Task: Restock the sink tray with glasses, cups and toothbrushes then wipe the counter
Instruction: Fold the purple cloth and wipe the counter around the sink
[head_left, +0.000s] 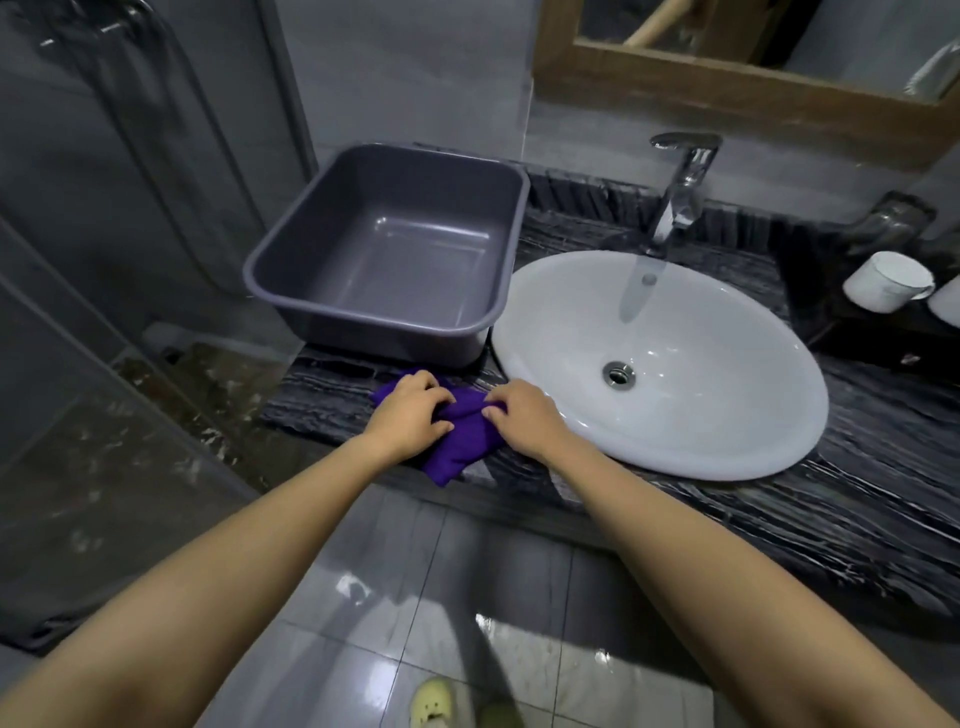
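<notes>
Head view, counter: dark veined stone counter, with a white oval sink set into it and a chrome tap behind the bowl.

Head view, cloth: purple cloth lies bunched on the counter's front edge, just in front of the grey tub and just left of the sink.

Head view, left hand: left hand pressed down on the cloth, fingers curled into its folds; gripping it.

Head view, right hand: right hand on the cloth's right side, fingertips pinching a ridge of fabric; also gripping it.

Head view, tub: grey plastic tub stands at the counter's left end, touching or nearly touching the sink rim; nothing in it.

Head view, tray side: far right, a white cup and part of a second one sit on a dark tray. A clear glass stands behind, blurred. Toothbrushes: cannot make any out.

Progress, judged: tub emptied and cups already on the tray suggest restocking is done or nearly so. Cloth is in hand but gathered, not spread.

Left to do, judged: the wipe itself, across the counter around the sink.
</notes>
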